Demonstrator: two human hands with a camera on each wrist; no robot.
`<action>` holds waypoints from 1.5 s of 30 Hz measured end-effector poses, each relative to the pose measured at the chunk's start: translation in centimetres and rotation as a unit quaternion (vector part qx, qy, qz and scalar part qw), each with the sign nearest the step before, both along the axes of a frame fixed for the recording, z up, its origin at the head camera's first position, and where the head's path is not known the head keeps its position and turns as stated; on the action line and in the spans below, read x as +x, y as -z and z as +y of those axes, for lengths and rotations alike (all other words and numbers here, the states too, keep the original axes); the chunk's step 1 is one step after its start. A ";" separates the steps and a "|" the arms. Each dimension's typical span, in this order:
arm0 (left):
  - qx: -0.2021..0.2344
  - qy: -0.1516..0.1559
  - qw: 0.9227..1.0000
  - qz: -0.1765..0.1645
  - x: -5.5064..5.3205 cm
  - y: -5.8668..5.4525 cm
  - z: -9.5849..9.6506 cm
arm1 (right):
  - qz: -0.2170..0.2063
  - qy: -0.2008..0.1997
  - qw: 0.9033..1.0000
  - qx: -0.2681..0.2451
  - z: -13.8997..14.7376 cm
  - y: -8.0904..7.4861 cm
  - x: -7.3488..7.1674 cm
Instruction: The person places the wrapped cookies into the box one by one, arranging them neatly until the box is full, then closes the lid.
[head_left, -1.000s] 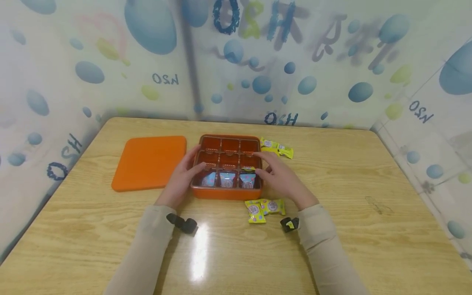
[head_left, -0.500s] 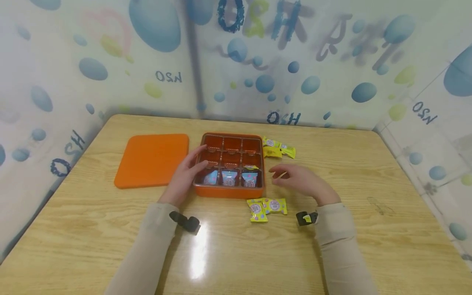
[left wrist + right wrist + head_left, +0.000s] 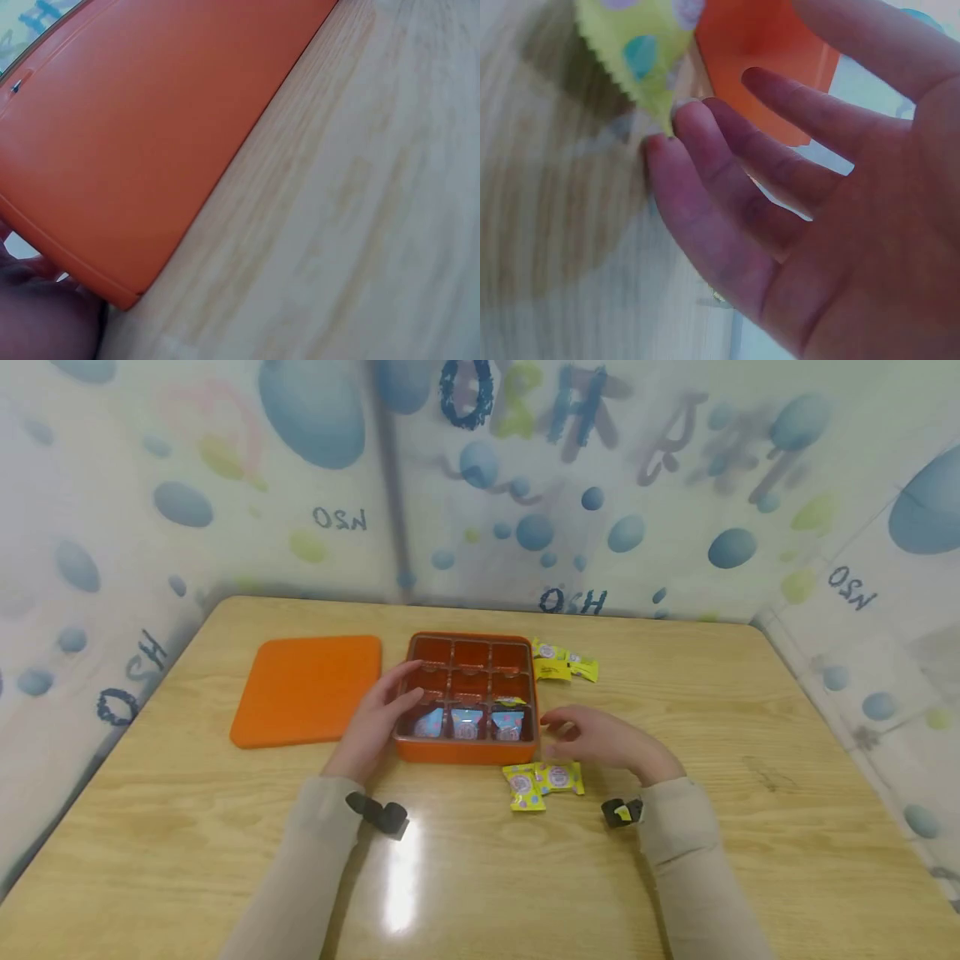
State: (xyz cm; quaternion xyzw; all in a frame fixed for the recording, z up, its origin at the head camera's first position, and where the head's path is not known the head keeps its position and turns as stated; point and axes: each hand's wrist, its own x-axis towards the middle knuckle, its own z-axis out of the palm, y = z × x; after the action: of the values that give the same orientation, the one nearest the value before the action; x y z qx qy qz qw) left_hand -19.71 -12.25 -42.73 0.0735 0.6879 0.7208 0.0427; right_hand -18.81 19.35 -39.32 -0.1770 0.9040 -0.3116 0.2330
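Observation:
An orange box (image 3: 465, 751) with a clear divided insert stands mid-table. Three blue-wrapped candies (image 3: 467, 723) lie in its front row, and a yellow wrapper (image 3: 510, 701) shows in the right compartment behind them. At the box's left side is my left hand (image 3: 367, 722), thumb and index finger reaching over the rim; its other fingers are hidden. My right hand (image 3: 600, 739) hovers right of the box with loosely bent fingers. In the right wrist view its fingertips are right at the edge of a yellow-wrapped candy (image 3: 641, 56), one of two yellow candies (image 3: 523, 787) before the box.
An orange lid (image 3: 307, 689) lies flat left of the box. Several more yellow-wrapped candies (image 3: 553, 669) lie off its back right corner. The wooden table (image 3: 465, 877) ends at a patterned wall (image 3: 480, 560) behind.
My right hand has left the box's right rim, moved out to the right, then dropped slightly towards the two front yellow candies. The left hand stays at the box.

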 end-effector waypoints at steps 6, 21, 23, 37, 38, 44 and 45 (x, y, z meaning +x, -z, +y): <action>-0.001 0.001 1.000 -0.004 0.4 -1.2 0.2 | 0.021 -0.015 0.999 0.036 -0.5 0.1 0.3; -0.017 -0.002 1.000 -0.016 0.5 0.7 -0.2 | 0.053 -0.077 0.988 0.123 -1.6 0.3 1.3; -0.014 0.003 1.000 -0.016 0.3 1.2 -0.2 | 0.056 -0.079 0.988 0.123 -1.4 0.3 1.3; -0.030 -0.020 0.999 -0.007 0.3 0.9 -0.3 | 0.026 -0.062 0.987 0.144 -1.4 -1.2 1.8; -0.033 -0.019 0.999 -0.008 0.4 0.7 -0.3 | 0.029 -0.060 0.987 0.144 -1.4 -1.1 1.8; -0.058 -0.010 0.998 -0.009 1.4 -1.3 0.0 | 0.045 -0.041 0.990 0.128 -1.3 -0.9 1.5; -0.058 -0.010 0.998 -0.008 1.4 -1.4 0.0 | 0.045 -0.038 0.990 0.125 -1.3 -0.9 1.5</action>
State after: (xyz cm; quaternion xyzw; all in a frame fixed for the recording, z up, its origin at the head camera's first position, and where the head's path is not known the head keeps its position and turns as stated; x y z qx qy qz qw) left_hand -18.31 -12.28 -41.37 0.0585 0.7288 0.6807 0.0450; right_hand -17.32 18.05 -38.47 -0.1951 0.9381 -0.1784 0.2239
